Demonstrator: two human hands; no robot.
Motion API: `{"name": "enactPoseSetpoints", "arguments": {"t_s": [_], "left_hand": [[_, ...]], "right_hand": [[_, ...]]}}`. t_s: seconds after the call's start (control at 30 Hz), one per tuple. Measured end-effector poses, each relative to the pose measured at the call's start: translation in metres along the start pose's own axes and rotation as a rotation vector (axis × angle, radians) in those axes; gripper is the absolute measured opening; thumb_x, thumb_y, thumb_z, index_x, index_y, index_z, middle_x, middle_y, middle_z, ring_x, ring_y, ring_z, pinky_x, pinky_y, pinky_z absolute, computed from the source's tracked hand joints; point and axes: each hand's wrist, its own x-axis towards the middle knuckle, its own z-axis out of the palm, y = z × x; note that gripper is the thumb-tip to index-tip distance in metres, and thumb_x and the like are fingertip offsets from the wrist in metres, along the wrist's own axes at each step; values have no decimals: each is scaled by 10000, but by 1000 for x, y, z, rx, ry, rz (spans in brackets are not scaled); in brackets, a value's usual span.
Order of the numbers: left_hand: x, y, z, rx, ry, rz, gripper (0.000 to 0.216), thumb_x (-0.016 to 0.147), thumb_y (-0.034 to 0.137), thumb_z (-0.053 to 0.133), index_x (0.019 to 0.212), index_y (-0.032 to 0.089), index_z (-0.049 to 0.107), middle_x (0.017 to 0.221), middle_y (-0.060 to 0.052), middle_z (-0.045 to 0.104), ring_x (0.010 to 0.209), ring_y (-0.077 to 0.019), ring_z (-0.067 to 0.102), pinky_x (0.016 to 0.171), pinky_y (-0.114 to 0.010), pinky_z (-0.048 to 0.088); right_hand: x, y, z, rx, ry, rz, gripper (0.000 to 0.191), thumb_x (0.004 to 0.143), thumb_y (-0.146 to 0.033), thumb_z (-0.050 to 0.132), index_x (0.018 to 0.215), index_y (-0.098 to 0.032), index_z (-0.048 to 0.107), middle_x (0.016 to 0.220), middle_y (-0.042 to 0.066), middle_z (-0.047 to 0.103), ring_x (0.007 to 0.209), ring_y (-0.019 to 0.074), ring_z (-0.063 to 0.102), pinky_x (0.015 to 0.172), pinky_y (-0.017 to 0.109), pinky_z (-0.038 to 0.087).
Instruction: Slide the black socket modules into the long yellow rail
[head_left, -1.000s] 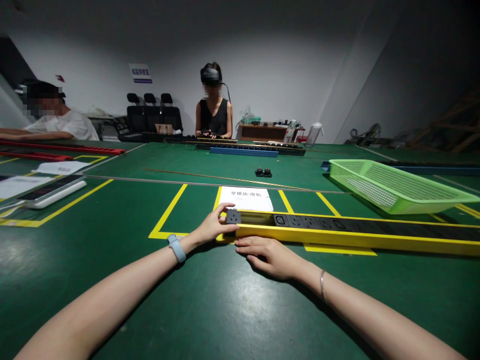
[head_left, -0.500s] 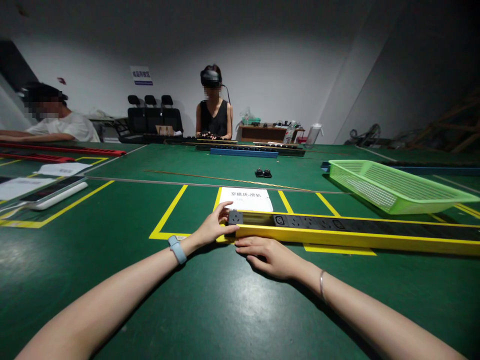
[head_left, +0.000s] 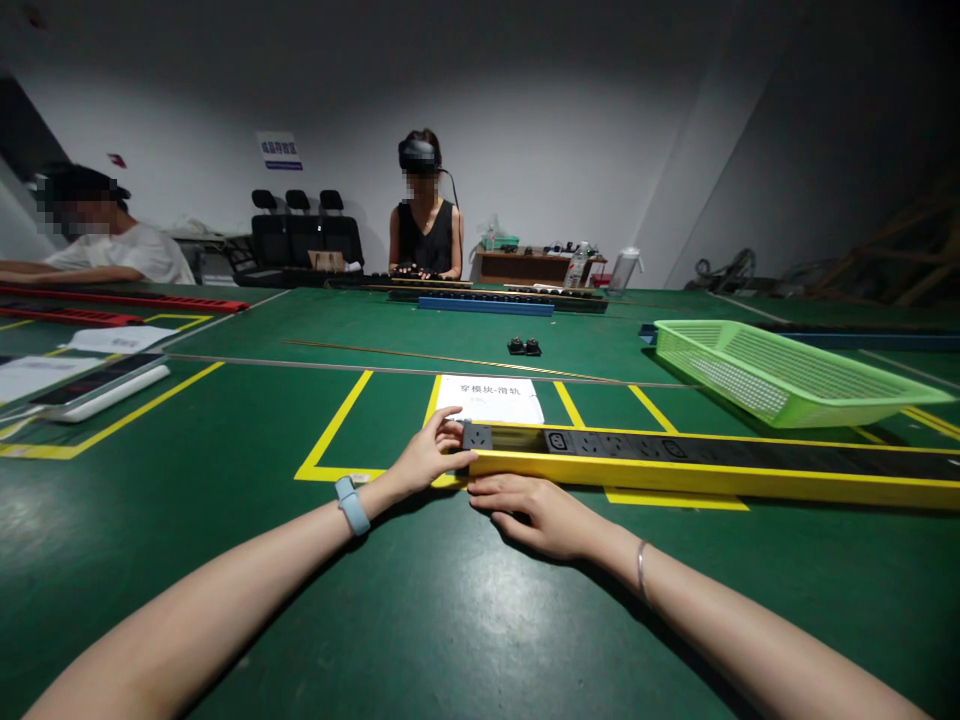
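A long yellow rail (head_left: pixel 675 478) lies across the right half of the table, with a row of black socket modules (head_left: pixel 622 446) inside its channel. At its left end, another black socket module (head_left: pixel 478 436) sits partly in the channel, a gap between it and the row. My left hand (head_left: pixel 429 455) pinches this module between thumb and fingers from the left. Below the rail's near left corner rests my right hand (head_left: pixel 536 510), palm down. Its fingers are stretched out against the rail's near side, not wrapped round it.
Behind the rail are a paper label (head_left: pixel 491 400) and two small black parts (head_left: pixel 523 346). A green basket (head_left: pixel 787 380) stands at the right; a thin rod (head_left: pixel 420 354) lies beyond. A tablet-like device (head_left: pixel 101 388) is at left. Two people sit at the table.
The socket module in my left hand has slid slightly right, further into the rail's channel. My right hand keeps its place; the view has shifted a little.
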Motion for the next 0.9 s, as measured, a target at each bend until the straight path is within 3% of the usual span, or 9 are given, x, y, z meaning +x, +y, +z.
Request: {"name": "enactPoseSetpoints", "arguments": {"t_s": [0.3,0.7,0.9], "left_hand": [[-2,4,-1,82,-18,-2,662,669,234,764,1237,189,428,1011,-59,592,990,-176,587,944,-377,436],[-2,4,-1,3,-13,-43,623,646,214,783,1177,189,457,1036,-67,598,997,-169,593,979,-398,433],[-1,4,0,-20,-5,-25,506,621,229,801,1027,178,503,998,-50,585,997,-171,588,976,-398,439]], "right_hand": [[0,1,0,-1,-3,-5,386,897,-183,474,1262,-229,594,1315,38,578,1216,162,535,1071,308,407],[0,0,-1,13,4,-6,382,898,-185,474,1257,-232,597,1310,42,582,1209,168,541,1064,326,415],[0,1,0,14,10,-8,386,895,-188,480,1260,-239,595,1312,38,580,1211,168,540,1064,328,414]]}}
